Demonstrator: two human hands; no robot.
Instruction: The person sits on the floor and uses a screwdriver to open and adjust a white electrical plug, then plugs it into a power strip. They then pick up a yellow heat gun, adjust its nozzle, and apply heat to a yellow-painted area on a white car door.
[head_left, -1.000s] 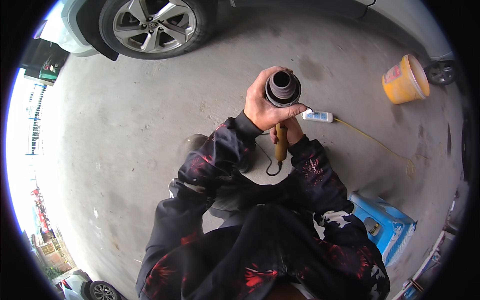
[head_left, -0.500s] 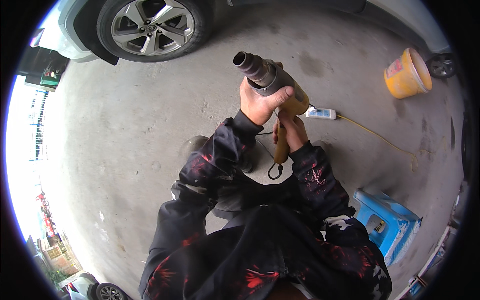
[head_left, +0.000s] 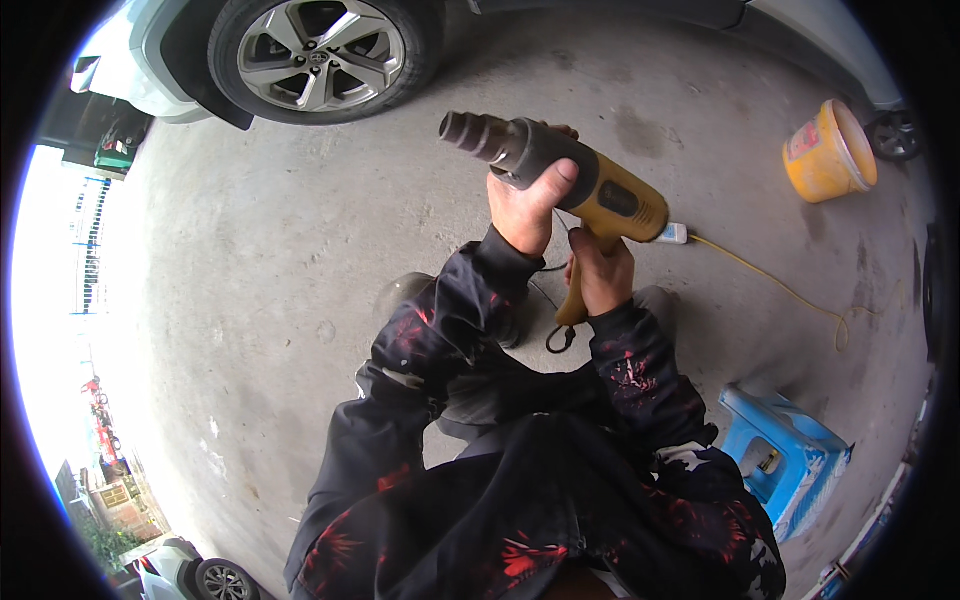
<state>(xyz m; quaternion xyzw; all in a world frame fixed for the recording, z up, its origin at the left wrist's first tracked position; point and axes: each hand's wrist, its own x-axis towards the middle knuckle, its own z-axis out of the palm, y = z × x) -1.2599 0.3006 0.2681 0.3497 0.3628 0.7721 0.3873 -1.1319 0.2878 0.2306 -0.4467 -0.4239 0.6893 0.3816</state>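
Observation:
A yellow heat gun [head_left: 600, 187] with a dark barrel and a stepped metal nozzle is held up in front of me, its nozzle toward the left. My left hand [head_left: 530, 205] is wrapped round the barrel from below, thumb lying over its near side. My right hand [head_left: 604, 272] is closed on the yellow grip. From the bottom of the grip a black cord loops out, partly hidden behind my left arm. Beyond the gun's rear end, a white power strip [head_left: 674, 233] lies on the floor, partly covered by the tool.
A car wheel [head_left: 318, 55] stands at the far left beneath a light-coloured car. At the far right is a yellow bucket [head_left: 815, 160]. A yellow cable [head_left: 765, 279] runs rightward from the power strip. The blue plastic stool [head_left: 790, 440] stands near my right arm.
The heat gun has turned so its side faces me more, its nozzle swinging left and its rear end right. Both hands have kept their hold. The whole view has shifted slightly.

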